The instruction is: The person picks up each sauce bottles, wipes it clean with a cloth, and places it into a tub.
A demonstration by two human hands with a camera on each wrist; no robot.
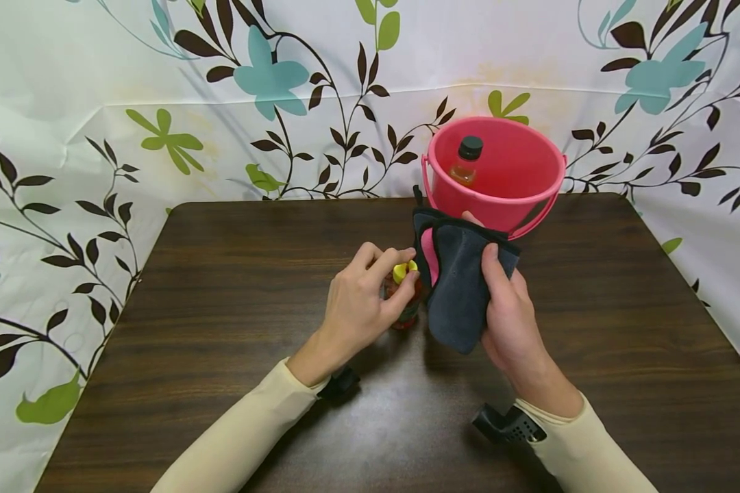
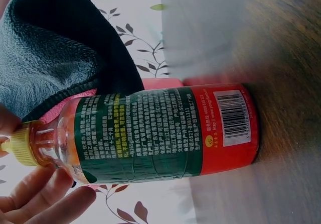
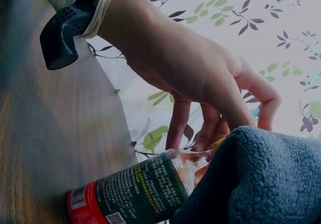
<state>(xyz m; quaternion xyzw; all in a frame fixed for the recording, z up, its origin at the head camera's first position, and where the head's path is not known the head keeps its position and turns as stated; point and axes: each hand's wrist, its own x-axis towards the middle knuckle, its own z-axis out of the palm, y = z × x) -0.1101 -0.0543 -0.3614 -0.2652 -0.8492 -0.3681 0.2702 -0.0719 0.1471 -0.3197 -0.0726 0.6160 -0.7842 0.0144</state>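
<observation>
A sauce bottle (image 2: 135, 133) with a green and red label stands upright on the table. Its yellow cap (image 1: 403, 271) is pinched between the thumb and fingers of my left hand (image 1: 360, 294). Just right of the bottle, my right hand (image 1: 513, 315) grips a folded dark grey-blue cloth (image 1: 459, 287) with black edging and a pink patch showing. In the right wrist view the cloth (image 3: 276, 179) hangs in front of part of the bottle (image 3: 135, 191). Some right-hand fingers are hidden behind the cloth.
Behind the cloth stands a pink bucket (image 1: 496, 205) with its handle lowered. Inside it is a bottle with a black cap (image 1: 471, 148). The dark wooden table (image 1: 247, 274) backs onto a white sheet (image 1: 358, 96) printed with leaves and flowers.
</observation>
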